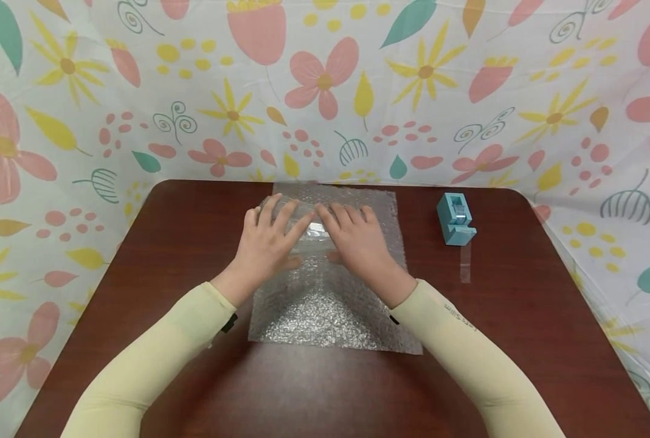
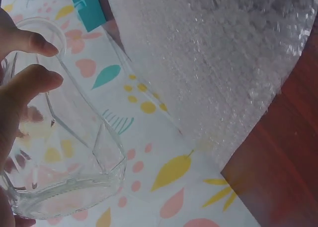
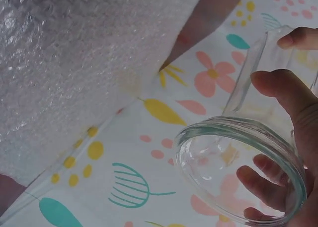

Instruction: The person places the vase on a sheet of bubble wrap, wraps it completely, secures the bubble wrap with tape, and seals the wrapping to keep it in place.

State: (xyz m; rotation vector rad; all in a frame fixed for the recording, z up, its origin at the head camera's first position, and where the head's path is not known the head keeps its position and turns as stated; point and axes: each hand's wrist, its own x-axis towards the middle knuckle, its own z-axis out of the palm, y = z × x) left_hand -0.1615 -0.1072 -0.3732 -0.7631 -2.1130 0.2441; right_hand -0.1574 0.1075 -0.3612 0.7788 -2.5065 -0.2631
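A clear glass jar (image 1: pixel 315 228) with angled facets lies over the bubble wrap (image 1: pixel 325 310), mostly covered by both hands in the head view. My left hand (image 1: pixel 267 240) holds it from the left, thumb on the near side. In the left wrist view, a thick rounded end of the glass jar (image 2: pixel 107 152) shows, with fingers seen through it. My right hand (image 1: pixel 360 243) grips the other side. The right wrist view shows a thick round rim of the jar (image 3: pixel 223 125), with the right thumb on the wall and fingers behind. The thumbs are close together.
A light-blue tape dispenser (image 1: pixel 456 219) stands at the back right of the brown table (image 1: pixel 511 340). A strip of clear tape (image 1: pixel 465 267) extends from it toward the front. Patterned floral cloth (image 1: pixel 325 121) hangs behind and along the sides of the table.
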